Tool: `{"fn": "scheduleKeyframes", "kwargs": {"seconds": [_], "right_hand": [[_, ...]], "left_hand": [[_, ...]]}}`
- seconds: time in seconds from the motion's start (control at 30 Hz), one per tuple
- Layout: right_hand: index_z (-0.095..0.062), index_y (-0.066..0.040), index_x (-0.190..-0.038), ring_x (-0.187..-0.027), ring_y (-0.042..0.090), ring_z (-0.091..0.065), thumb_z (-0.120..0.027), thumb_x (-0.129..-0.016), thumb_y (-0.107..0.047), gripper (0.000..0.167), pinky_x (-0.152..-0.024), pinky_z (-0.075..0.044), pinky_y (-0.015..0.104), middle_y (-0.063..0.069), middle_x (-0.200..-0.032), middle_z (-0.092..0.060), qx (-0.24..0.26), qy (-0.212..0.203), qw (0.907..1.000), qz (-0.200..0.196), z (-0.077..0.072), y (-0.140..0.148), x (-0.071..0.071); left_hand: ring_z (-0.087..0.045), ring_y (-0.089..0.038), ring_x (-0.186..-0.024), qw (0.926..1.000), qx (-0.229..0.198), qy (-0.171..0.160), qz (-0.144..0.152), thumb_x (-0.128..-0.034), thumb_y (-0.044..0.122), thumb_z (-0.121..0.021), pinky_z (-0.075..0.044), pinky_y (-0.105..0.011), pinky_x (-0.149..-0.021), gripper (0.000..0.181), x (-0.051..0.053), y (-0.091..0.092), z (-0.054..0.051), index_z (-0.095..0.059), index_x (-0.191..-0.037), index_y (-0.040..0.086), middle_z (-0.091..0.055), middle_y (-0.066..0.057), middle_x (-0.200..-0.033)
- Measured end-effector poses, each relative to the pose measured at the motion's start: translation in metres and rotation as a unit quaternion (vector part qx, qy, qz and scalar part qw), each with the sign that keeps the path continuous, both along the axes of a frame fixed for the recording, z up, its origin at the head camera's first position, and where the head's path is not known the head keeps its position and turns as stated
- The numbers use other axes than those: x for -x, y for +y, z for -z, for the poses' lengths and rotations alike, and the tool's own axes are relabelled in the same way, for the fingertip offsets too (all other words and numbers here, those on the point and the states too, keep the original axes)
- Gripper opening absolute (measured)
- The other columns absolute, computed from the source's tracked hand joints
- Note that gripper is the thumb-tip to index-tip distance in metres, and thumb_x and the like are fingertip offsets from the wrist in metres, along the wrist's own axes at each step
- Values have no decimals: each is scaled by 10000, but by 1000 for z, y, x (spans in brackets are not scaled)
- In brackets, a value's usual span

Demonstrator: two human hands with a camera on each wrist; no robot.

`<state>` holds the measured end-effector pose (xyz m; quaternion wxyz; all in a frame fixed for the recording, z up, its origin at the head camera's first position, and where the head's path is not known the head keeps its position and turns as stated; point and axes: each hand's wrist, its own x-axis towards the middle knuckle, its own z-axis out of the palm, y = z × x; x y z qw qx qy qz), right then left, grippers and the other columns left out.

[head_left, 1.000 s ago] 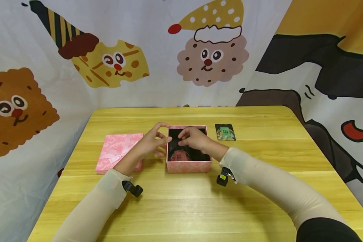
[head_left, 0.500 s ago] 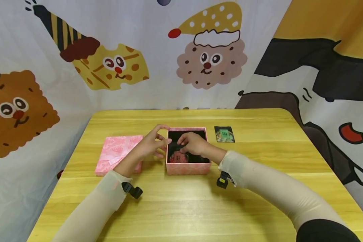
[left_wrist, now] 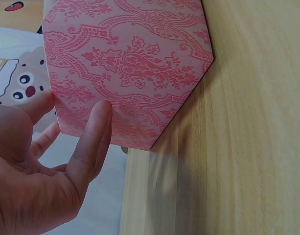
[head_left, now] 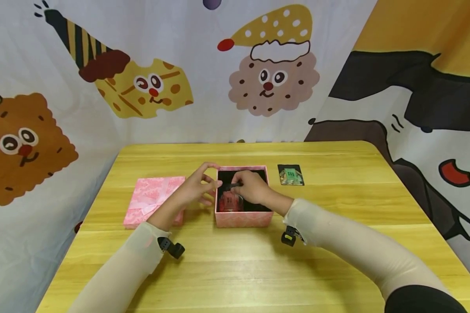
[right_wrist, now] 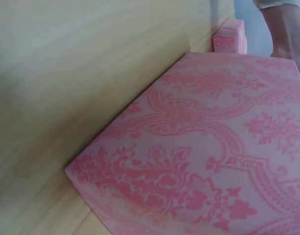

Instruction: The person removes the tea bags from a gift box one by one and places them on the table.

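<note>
An open pink patterned box (head_left: 243, 220) with a dark inside stands mid-table. My left hand (head_left: 197, 184) is at its left side, and in the left wrist view the extended fingers (left_wrist: 93, 137) touch the box wall. My right hand (head_left: 251, 187) reaches in over the box, pinching a small dark strip (head_left: 228, 187) between thumb and fingers; its exact kind is unclear. Below the strip lies a reddish printed piece (head_left: 231, 202) in the box. The right wrist view shows only the box's outer wall (right_wrist: 189, 137), with the right hand out of sight.
The pink lid (head_left: 150, 198) with a ribbon bow lies left of the box, partly behind the left forearm. A small dark packet (head_left: 291, 174) with a green picture lies to the right. A cartoon-printed cloth (head_left: 203, 126) hangs behind the wooden table (head_left: 227, 269).
My right hand has lowered slightly into the box, and its fingers have closed on the dark strip. The left hand has stayed at the box's left side.
</note>
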<state>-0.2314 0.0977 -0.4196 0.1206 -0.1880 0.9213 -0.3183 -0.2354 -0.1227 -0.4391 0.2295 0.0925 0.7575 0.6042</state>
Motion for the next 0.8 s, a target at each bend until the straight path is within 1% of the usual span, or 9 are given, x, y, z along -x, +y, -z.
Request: {"fn": "scheduleKeyframes", "kwargs": {"seconds": [0.13, 0.27, 0.37, 0.43, 0.5, 0.57, 0.63, 0.73, 0.8], "right_hand": [[-685, -95, -976, -755, 159, -573, -712, -977, -116, 34, -694, -502, 316, 22, -875, -657, 75, -32, 9997, -215, 0, 0, -3], [-647, -61, -1084, -732, 180, -572, -713, -976, -137, 147, -668, -494, 310, 65, -925, -664, 237, -800, 9957, -409, 2, 0, -4], [-596, 5, -1313, -1006, 242, -612, -719, -948, -82, 395, -897, -547, 402, 145, -1241, -652, 266, -1447, 9876, -540, 4, 1, -5], [-495, 34, -1458, -1241, 282, -556, -698, -936, -28, 564, -1072, -486, 477, 185, -1445, -555, 266, -1797, 9814, -614, 4, 1, -6], [-378, 30, -1552, -1378, 288, -452, -686, -941, -12, 685, -1172, -388, 529, 180, -1578, -427, 259, -1982, 9779, -612, 5, 1, -7], [-418, 9, -1530, -1319, 298, -504, -682, -934, 0, 652, -1131, -429, 502, 172, -1524, -483, 285, -2011, 9771, -636, 6, 2, -6], [-496, -17, -1459, -1094, 281, -589, -691, -913, 18, 581, -970, -513, 437, 158, -1360, -582, 374, -1949, 9783, -601, 7, 2, -6], [-562, -31, -1310, -805, 222, -566, -726, -890, 25, 454, -728, -495, 335, 120, -1071, -622, 705, -1850, 9793, -429, 8, 2, -5], [-551, -22, -1281, -748, 192, -574, -745, -895, 26, 435, -655, -487, 297, 107, -984, -642, 1089, -1953, 9745, -201, 8, 2, -4]], "left_hand": [[-693, -346, -876, 10000, 2, 3, -1, -1034, 255, -661, -637, -522, -664, 495, 0, 0, 0, -413, -1462, 275, -512, -245, -1198], [-697, -340, -877, 10000, 34, -8, -13, -1032, 259, -664, -635, -535, -676, 497, 0, 0, -1, -418, -1463, 282, -511, -240, -1197], [-700, -342, -878, 10000, 61, 4, -12, -1030, 264, -666, -636, -532, -678, 499, -1, 0, -1, -418, -1463, 287, -511, -236, -1199], [-701, -346, -880, 10000, 71, 14, -6, -1031, 265, -664, -636, -531, -680, 498, -1, 0, 0, -417, -1463, 287, -512, -238, -1202], [-702, -347, -881, 10000, 80, 11, 2, -1033, 265, -660, -637, -527, -679, 500, -1, 0, 0, -414, -1467, 284, -511, -240, -1205], [-702, -348, -883, 10000, 87, 3, 11, -1035, 265, -657, -638, -521, -676, 500, -2, 0, -1, -411, -1470, 285, -508, -242, -1210], [-702, -347, -887, 10000, 87, -5, 10, -1036, 264, -655, -639, -514, -671, 497, -2, 0, -1, -411, -1468, 292, -505, -240, -1214], [-695, -340, -883, 10000, 64, -2, 1, -1037, 257, -655, -639, -506, -657, 503, -1, 0, -2, -407, -1474, 285, -498, -237, -1212], [-692, -333, -879, 10000, 39, -12, -3, -1035, 252, -658, -638, -508, -653, 511, -1, 0, -2, -404, -1477, 274, -497, -236, -1209]]}}
